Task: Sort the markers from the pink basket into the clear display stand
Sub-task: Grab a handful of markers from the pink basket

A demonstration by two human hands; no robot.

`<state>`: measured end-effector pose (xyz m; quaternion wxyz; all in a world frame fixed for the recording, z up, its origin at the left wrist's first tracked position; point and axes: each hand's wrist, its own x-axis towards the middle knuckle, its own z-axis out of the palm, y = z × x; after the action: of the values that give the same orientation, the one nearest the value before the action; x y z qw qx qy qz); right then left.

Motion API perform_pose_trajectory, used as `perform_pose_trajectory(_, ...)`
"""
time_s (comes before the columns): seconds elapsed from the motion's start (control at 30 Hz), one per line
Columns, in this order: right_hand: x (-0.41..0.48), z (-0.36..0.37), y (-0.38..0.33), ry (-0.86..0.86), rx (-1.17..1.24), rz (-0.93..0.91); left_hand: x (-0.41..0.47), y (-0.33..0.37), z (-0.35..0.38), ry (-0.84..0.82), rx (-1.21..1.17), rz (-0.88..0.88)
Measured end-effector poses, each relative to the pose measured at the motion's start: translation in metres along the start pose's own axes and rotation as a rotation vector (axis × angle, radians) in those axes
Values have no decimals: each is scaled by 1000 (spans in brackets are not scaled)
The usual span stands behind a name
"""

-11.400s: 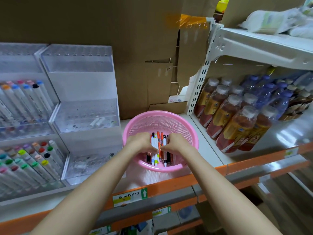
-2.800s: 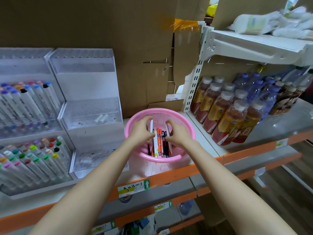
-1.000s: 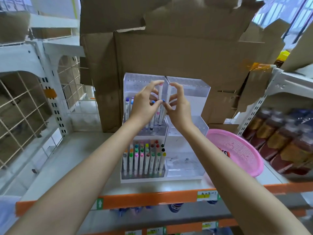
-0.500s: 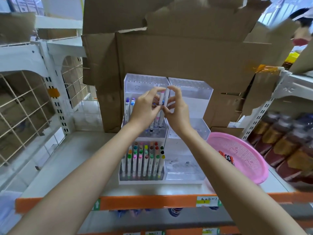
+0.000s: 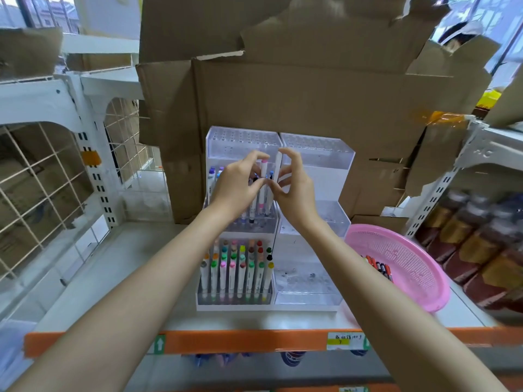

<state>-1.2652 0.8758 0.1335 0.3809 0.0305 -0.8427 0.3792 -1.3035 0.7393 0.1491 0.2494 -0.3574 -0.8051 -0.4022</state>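
Presently, a pink-capped marker hangs upright over the clear display stand.
Its long axis runs 12 to 6 o'clock, tip aimed at the drilled middle tier directly beneath. The left hand pinches it and looks nearer the free holes. The right hand, fingers curled, seems to grip a white marker touching it at 3 o'clock. The stand is hard, glossy, see-through plastic and the markers are smooth, slim cylinders. More pens lie in the perforated pink basket at 4 o'clock, well apart.
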Motion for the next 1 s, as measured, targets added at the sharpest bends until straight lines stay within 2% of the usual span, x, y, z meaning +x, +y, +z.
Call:
perform_pose_trajectory(0.57,-13,6,9,39,11,8,3,0,-2,-42,-35,-24)
perform_pose_trajectory(1.0,-16,5,9,53,-1,0,-6,-11,7,-109,226,82)
